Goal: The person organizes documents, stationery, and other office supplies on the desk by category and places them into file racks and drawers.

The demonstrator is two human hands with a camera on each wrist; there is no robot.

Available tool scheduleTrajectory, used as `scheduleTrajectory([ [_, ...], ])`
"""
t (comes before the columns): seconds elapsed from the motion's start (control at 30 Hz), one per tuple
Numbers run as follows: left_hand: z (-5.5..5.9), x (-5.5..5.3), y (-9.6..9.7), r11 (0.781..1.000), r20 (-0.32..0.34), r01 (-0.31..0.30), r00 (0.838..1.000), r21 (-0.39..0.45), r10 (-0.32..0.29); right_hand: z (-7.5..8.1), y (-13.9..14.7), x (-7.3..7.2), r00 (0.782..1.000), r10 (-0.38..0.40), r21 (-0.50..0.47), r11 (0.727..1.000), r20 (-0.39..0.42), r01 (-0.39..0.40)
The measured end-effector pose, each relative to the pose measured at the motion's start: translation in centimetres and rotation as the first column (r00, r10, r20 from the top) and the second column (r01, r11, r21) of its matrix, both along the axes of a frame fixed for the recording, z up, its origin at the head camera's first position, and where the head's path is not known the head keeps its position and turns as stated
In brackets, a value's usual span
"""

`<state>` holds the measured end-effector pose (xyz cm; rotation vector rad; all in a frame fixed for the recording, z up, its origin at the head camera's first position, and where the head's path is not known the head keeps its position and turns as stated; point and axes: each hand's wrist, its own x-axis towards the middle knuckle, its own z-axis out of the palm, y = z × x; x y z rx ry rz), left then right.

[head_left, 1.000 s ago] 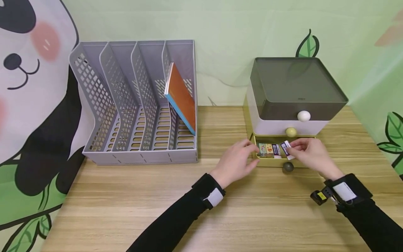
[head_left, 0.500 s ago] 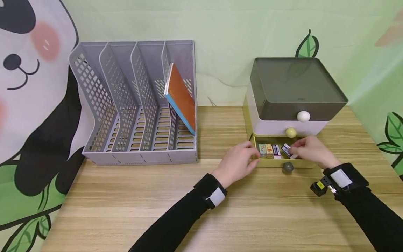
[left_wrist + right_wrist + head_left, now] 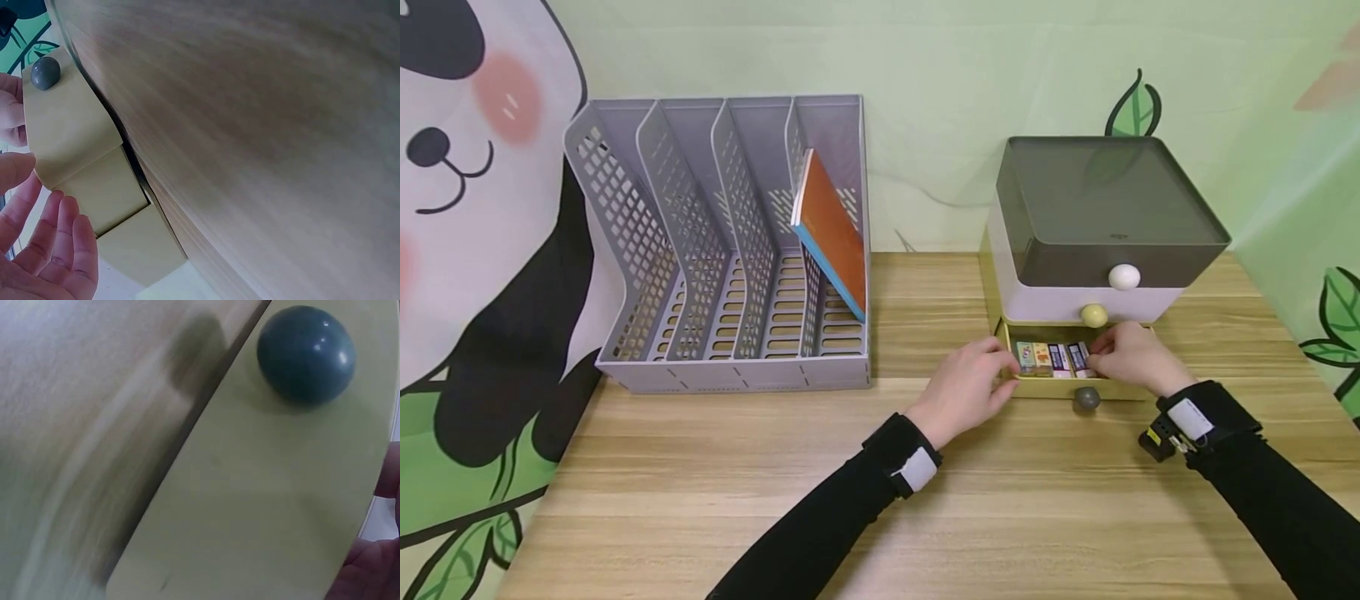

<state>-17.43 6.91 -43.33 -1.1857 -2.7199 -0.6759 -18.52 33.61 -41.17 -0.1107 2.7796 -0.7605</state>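
Observation:
My left hand (image 3: pixel 961 387) is at the left front corner of the open bottom drawer (image 3: pixel 1037 389), thumb and index finger on either side of that corner. In the left wrist view its other fingers (image 3: pixel 64 231) lie along the drawer's side. My right hand (image 3: pixel 1131 358) reaches into the drawer's right part and pinches the right edge of a purple-and-white eraser (image 3: pixel 1078 358). Left of it, in the same row, lie another purple-and-white eraser (image 3: pixel 1058 360), an orange-patterned one (image 3: pixel 1041 357) and a green-patterned one (image 3: pixel 1025 354). The drawer front hides the right fingertips in the right wrist view.
The drawer unit (image 3: pixel 1075 304) has a dark grey top drawer with a white knob (image 3: pixel 1123 277). A dark knob (image 3: pixel 1086 398) sticks out from the open drawer. At left stands a grey file rack (image 3: pixel 730 375) with an orange book (image 3: pixel 835 233) leaning in its rightmost slot.
The right hand has lowered the tilted eraser into the drawer and straightened it beside the others. The left hand has barely moved at the drawer's corner.

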Motion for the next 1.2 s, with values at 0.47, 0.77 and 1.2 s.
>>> scheduleTrajectory([
  [0.47, -0.1, 0.2, -0.4, 1.0, 0.021, 0.001, 1.0, 0.028, -0.002, 0.3, -0.8, 0.3, 0.999, 0.028, 0.039, 0.999, -0.016, -0.027],
  [0.77, 0.1, 0.4, -0.7, 0.999, 0.034, 0.0, 0.999, 0.039, -0.001, 0.0, -1.2, 1.1, 0.991, 0.065, 0.048, 0.997, -0.117, -0.06],
  [1.2, 0.4, 0.7, -1.9, 0.997, 0.024, 0.018, 1.0, 0.079, -0.02, -0.3, -3.1, 5.9, 0.819, -0.007, 0.02, 1.0, -0.573, 0.023],
])
